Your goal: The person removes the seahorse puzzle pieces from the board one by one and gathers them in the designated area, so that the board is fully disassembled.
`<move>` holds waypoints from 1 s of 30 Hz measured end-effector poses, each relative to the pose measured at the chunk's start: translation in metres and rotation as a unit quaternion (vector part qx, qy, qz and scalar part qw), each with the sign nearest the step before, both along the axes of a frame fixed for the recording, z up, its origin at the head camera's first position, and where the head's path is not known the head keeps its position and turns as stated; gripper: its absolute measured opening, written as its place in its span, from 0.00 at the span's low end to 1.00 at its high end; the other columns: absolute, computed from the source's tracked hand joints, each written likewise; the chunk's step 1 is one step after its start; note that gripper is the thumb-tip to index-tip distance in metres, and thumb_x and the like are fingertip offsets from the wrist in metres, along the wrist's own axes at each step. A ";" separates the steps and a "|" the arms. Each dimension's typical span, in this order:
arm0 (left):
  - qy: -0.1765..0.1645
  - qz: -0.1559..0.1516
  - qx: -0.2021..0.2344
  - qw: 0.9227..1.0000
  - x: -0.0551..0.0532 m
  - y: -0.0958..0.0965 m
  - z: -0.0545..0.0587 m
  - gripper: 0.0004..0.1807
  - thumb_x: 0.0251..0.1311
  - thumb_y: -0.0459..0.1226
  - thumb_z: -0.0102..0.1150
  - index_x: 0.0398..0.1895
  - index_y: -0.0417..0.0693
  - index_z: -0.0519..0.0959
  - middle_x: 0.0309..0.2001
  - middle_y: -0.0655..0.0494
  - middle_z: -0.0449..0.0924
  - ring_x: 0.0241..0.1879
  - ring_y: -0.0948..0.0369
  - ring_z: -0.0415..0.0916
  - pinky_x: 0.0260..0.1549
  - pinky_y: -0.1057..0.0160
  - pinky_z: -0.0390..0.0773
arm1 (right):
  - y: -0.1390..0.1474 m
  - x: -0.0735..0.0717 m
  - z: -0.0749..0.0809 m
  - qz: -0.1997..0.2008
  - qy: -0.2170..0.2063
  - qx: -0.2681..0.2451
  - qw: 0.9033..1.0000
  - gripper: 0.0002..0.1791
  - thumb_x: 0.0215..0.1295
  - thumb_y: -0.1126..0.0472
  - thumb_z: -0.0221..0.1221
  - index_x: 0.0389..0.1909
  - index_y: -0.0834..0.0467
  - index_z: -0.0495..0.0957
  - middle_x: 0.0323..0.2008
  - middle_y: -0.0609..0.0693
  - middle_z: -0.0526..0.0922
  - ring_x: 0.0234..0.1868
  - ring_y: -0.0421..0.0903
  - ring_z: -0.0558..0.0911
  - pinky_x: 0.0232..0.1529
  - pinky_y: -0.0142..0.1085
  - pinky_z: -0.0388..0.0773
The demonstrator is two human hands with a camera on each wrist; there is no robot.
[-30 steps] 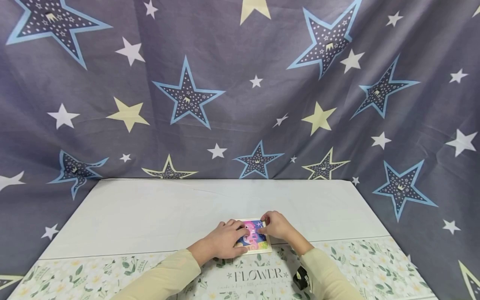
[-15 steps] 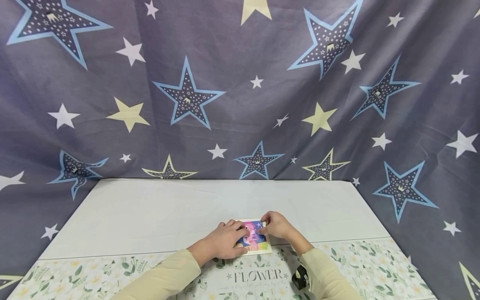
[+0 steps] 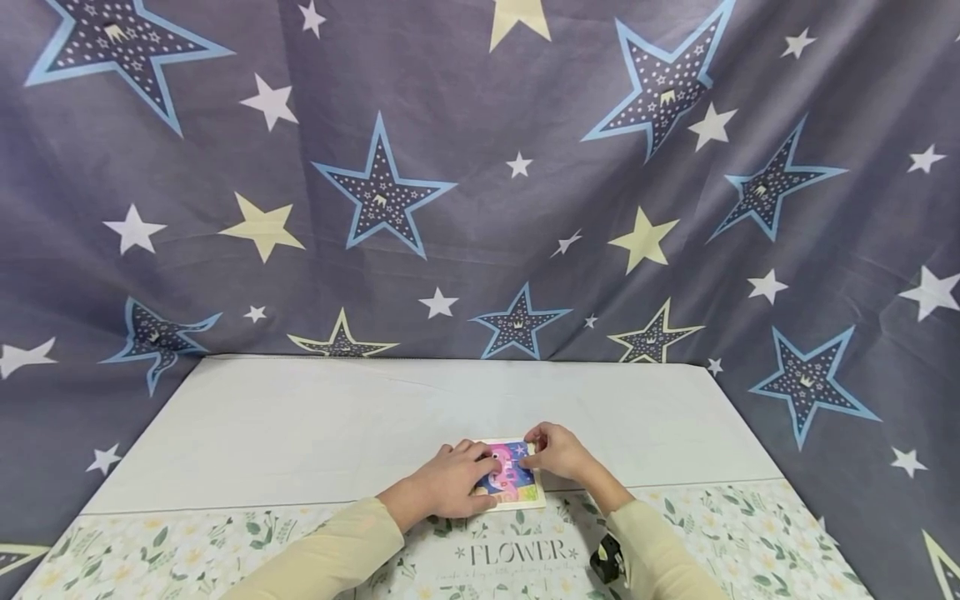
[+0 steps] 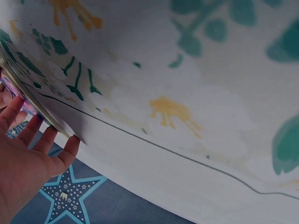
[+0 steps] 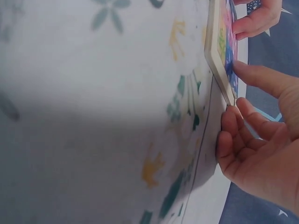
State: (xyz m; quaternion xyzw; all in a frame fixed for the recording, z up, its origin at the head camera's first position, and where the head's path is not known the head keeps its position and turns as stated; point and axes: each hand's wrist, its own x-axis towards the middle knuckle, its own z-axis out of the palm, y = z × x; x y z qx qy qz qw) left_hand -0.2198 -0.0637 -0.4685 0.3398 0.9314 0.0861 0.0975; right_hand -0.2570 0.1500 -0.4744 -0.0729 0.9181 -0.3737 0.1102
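A small wooden picture puzzle (image 3: 504, 477) with a pale frame lies flat on the table. Its picture has a pink figure on a blue ground. From the left, my left hand (image 3: 448, 482) holds it, fingers over its left part and thumb near the front rim. At the far right corner, my right hand (image 3: 561, 454) pinches the puzzle. In the right wrist view, the right thumb presses the blue face while the fingertips sit at the corner edge of the frame (image 5: 215, 51). The left hand covers the puzzle's left side in the head view.
The table (image 3: 315, 417) is white at the back, with a flowered cover (image 3: 187, 550) lettered FLOWER along the front. A star-print curtain (image 3: 450, 167) hangs behind and at the sides. A small black object (image 3: 606, 558) is at the right wrist.
The hands and puzzle stay in nearly the same place and hold. The whole head view has shifted slightly.
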 end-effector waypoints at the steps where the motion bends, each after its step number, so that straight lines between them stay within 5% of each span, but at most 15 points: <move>1: -0.001 0.000 0.000 1.000 0.000 0.000 0.000 0.29 0.61 0.60 0.47 0.62 0.61 0.68 0.65 0.57 0.64 0.64 0.56 0.61 0.56 0.45 0.65 | 0.001 0.000 0.000 0.000 0.000 0.000 1.000 0.18 0.49 0.62 0.69 0.40 0.62 0.76 0.25 0.50 0.71 0.25 0.43 0.68 0.26 0.33 0.64; 30: 0.001 0.009 -0.004 1.000 -0.003 0.002 -0.005 0.29 0.59 0.61 0.48 0.62 0.64 0.69 0.64 0.58 0.64 0.64 0.57 0.61 0.57 0.44 0.65 | 0.001 0.001 -0.002 0.011 0.042 -0.002 0.999 0.15 0.49 0.65 0.68 0.39 0.61 0.77 0.25 0.49 0.72 0.25 0.42 0.69 0.24 0.32 0.66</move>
